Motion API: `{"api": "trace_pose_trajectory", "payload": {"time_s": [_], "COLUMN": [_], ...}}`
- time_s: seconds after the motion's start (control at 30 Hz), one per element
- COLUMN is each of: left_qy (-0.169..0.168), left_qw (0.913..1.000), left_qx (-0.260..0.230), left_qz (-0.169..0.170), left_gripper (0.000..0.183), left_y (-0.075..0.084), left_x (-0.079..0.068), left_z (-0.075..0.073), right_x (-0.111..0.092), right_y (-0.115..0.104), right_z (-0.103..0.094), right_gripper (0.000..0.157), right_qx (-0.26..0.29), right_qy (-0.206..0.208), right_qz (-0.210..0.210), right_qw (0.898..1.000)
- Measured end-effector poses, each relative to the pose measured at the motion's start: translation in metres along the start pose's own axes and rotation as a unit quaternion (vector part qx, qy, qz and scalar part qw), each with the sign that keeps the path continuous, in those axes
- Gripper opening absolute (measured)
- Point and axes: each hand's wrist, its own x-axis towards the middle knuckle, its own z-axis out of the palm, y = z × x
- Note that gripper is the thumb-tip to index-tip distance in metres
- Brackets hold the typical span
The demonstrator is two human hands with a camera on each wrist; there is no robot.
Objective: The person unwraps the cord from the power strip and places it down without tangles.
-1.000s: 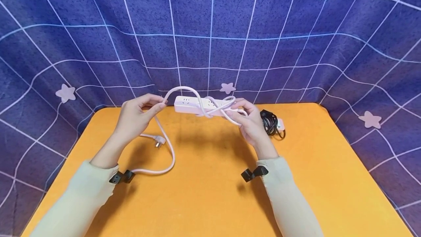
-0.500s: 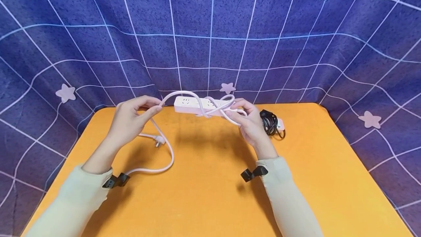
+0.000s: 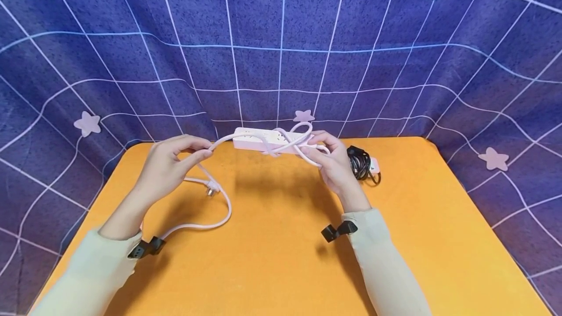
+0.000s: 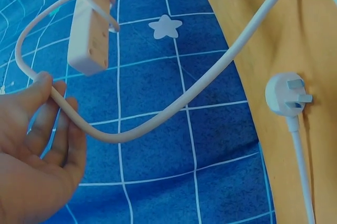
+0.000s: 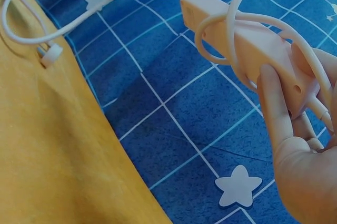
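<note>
A white power strip [image 3: 252, 144] is held up above the table, its cable looped around its right half. My right hand [image 3: 335, 162] grips the strip's right end, thumb in front and fingers behind. To the left, my left hand [image 3: 169, 165] pinches the white cable [image 3: 228, 137] between thumb and fingers, with the cable bowed between hand and strip. From there the cable drops to the table in a wide curve. Its three-pin plug [image 4: 284, 95] lies on the table below the left hand, prongs facing up in the left wrist view.
An orange cloth covers the table [image 3: 272, 257]. Right of my right hand lies a bundled black cable [image 3: 361, 164] beside a small white and pink block [image 3: 374, 166]. A blue gridded curtain [image 3: 281, 62] with stars hangs behind and at both sides.
My left hand has moved left and slightly down, drawing the cable lower and flatter across the strip's left part. The right hand and power strip have stayed in place.
</note>
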Motion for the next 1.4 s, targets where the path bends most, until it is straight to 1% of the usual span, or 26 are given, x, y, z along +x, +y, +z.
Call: {"api": "trace_pose_trajectory", "payload": {"time_s": [0.23, 0.47, 0.7, 0.87, 1.2, 1.4], "left_qy": [-0.010, -0.031, -0.052, -0.063, -0.075, -0.089], "left_qw": [0.9992, 0.9979, 0.9955, 0.9931, 0.9915, 0.9899], "left_qx": [0.013, 0.015, -0.001, -0.006, -0.018, -0.027], "left_qz": [0.036, 0.054, 0.079, 0.099, 0.105, 0.107], "left_gripper": [0.016, 0.021, 0.023, 0.028, 0.032, 0.033], "left_y": [-0.004, -0.006, -0.013, -0.015, -0.017, -0.019], "left_x": [-0.006, -0.012, -0.018, -0.021, -0.024, -0.026], "left_z": [-0.003, -0.007, -0.011, -0.012, -0.010, -0.009], "right_x": [0.000, 0.000, 0.001, 0.000, 0.000, 0.001], "right_y": [0.000, 0.000, 0.000, 0.001, 0.001, 0.002], "right_z": [0.001, 0.001, 0.001, 0.001, 0.000, 0.000], "right_gripper": [0.036, 0.036, 0.037, 0.035, 0.035, 0.035], "right_qx": [-0.003, 0.001, -0.005, -0.006, -0.001, -0.003], "right_qy": [0.000, 0.002, 0.003, 0.004, 0.004, 0.001], "right_qz": [-0.001, -0.002, -0.004, -0.006, -0.009, -0.009], "right_qw": [1.000, 1.000, 1.000, 1.000, 1.000, 1.000]}}
